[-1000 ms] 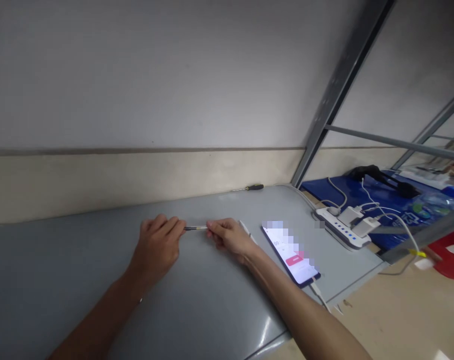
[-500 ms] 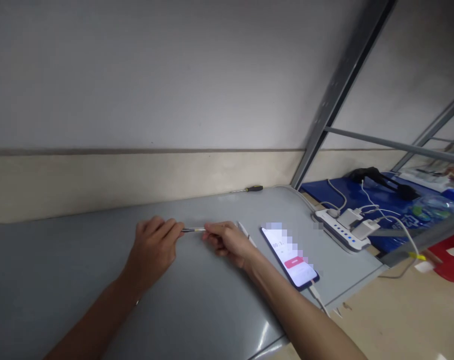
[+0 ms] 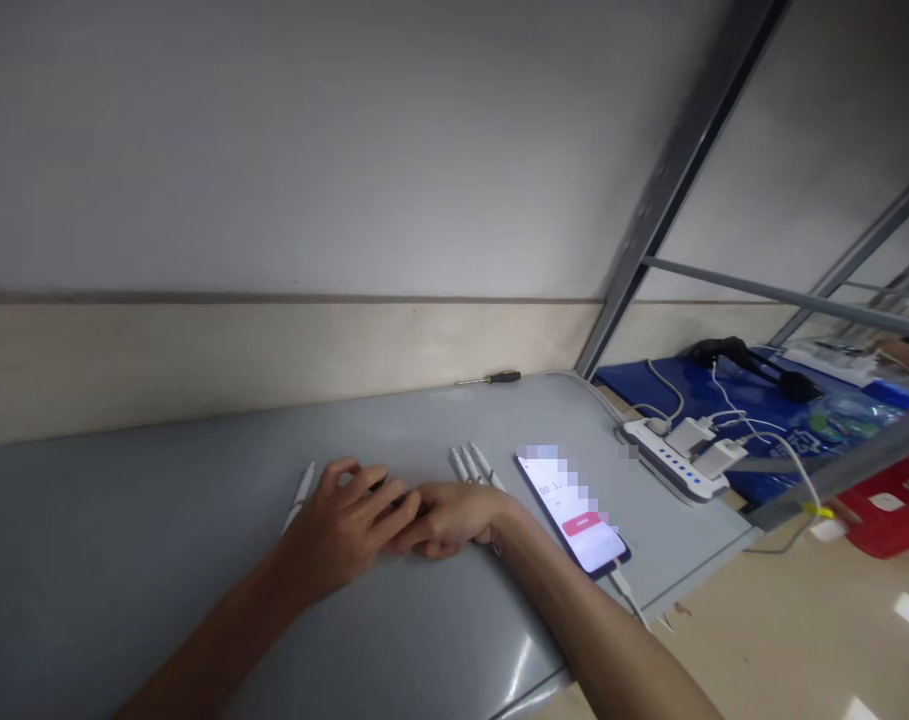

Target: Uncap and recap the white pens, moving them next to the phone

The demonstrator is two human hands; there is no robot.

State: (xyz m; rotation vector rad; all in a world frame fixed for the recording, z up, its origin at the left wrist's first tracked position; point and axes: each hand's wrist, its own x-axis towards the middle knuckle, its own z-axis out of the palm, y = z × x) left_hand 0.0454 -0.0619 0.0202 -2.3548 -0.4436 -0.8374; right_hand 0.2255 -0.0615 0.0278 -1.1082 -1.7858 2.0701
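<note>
My left hand [image 3: 358, 525] and my right hand [image 3: 454, 518] meet over the grey tabletop [image 3: 109, 560]. The left fingers are bent, reaching over the curled right fingertips, and both hands look closed. Whatever lies between them is hidden by the fingers. A white pen [image 3: 301, 492] lies just left of my left hand, partly covered by it. Several white pens [image 3: 470, 462] lie side by side behind my right hand, their lower parts covered by the wrist.
A phone [image 3: 570, 510] with a lit screen and a charging cable lies to the right. Beyond it is a power strip [image 3: 673, 462] with white plugs. A screwdriver [image 3: 503, 377] lies by the wall. A metal frame post [image 3: 671, 200] rises at the table's back right.
My hands have come together, and the thin rod stretched between them is now hidden. The left hand moved right. The pen on the left and more of the right-hand pens now show.
</note>
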